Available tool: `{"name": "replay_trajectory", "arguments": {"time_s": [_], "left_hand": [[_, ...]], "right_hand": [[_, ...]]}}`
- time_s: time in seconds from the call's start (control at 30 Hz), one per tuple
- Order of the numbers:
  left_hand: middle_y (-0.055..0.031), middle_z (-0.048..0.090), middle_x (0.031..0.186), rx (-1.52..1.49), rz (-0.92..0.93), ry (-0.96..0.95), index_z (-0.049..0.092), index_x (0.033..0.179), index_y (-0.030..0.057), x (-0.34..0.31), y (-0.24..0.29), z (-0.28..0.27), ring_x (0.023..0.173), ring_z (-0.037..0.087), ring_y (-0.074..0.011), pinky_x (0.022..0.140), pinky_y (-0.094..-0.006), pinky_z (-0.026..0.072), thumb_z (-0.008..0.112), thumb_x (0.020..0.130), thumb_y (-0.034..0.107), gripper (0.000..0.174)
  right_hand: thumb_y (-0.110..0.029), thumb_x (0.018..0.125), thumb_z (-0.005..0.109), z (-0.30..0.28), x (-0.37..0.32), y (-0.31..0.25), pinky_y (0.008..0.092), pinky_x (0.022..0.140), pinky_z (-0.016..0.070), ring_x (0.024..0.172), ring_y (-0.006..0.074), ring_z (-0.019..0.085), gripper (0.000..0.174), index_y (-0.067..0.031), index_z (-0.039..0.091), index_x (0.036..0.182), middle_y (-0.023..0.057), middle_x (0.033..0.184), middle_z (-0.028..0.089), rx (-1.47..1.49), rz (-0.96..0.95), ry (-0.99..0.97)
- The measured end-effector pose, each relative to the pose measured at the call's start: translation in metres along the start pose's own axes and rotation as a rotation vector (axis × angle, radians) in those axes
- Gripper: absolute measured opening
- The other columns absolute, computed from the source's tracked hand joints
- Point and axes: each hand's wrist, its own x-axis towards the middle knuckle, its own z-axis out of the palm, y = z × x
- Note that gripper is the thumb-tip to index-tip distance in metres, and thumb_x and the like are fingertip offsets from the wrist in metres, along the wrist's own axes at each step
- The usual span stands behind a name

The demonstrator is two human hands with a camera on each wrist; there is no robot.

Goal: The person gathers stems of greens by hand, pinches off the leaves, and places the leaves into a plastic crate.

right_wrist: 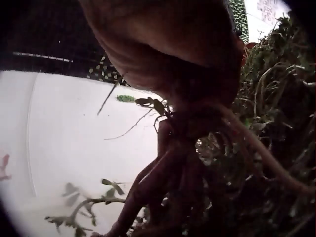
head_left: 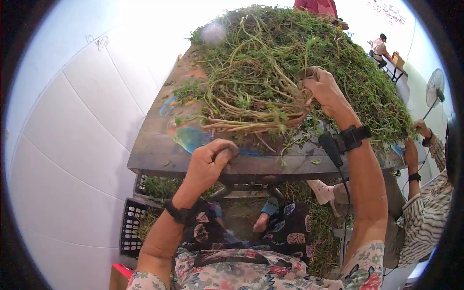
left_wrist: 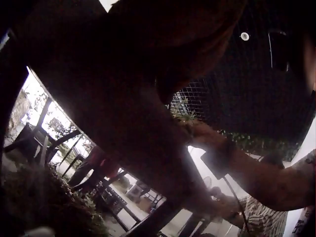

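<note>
My right hand (head_left: 323,89) grips leafy plant stems (head_left: 261,126) near their gathered end, at the front of a large green heap. In the right wrist view, thick reddish stems (right_wrist: 143,190) hang below the fingers of that hand (right_wrist: 168,44), and one long stem runs off to the right. My left hand (head_left: 210,158) is over the table's front edge, to the left of the stems. Its fingers curl in toward the thumb, and nothing shows in its grasp. The left wrist view is mostly dark.
A heap of leafy plants (head_left: 333,58) covers much of the table (head_left: 159,145). Black crates (head_left: 131,227) with greens stand below at the left. At the right edge, another person's hand (head_left: 411,152) is by the heap. A fan (head_left: 435,87) stands behind.
</note>
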Motion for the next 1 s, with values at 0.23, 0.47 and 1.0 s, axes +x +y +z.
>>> {"name": "replay_trajectory", "arguments": {"time_s": [0.23,0.47,1.0], "left_hand": [[-0.0102,0.061,0.096,0.237,0.291,0.213,0.058,0.098,0.0005,0.022,0.008,0.026,0.085,0.058,-0.0189,0.075,-0.0295,0.0457,0.060,0.079,0.010,0.021],[-0.0142,0.059,0.101,0.641,0.368,0.277,0.057,0.104,0.0051,0.020,0.018,0.029,0.096,0.053,-0.0325,0.085,-0.0400,0.0405,0.065,0.068,0.011,0.038],[-0.0138,0.058,0.095,0.381,0.240,0.187,0.055,0.099,0.0047,0.022,0.001,0.038,0.085,0.056,-0.0320,0.076,-0.0363,0.0440,0.066,0.063,0.004,0.038]], "right_hand": [[-0.006,0.082,0.049,0.033,-0.011,0.000,0.0234,0.046,0.0437,0.060,0.0088,0.052,0.016,-0.0013,0.056,0.096,0.0034,0.078,0.059,0.167,0.009,-0.067],[-0.008,0.081,0.045,0.036,-0.034,0.004,0.0293,0.054,0.0458,0.065,0.0137,0.053,0.028,0.0034,0.055,0.105,0.0082,0.080,0.060,0.194,0.126,-0.178],[-0.012,0.078,0.059,0.015,-0.083,-0.034,0.0292,0.070,0.0477,0.081,0.0190,0.060,0.027,0.0010,0.057,0.101,0.0121,0.091,0.063,0.012,-0.335,0.303]]}}
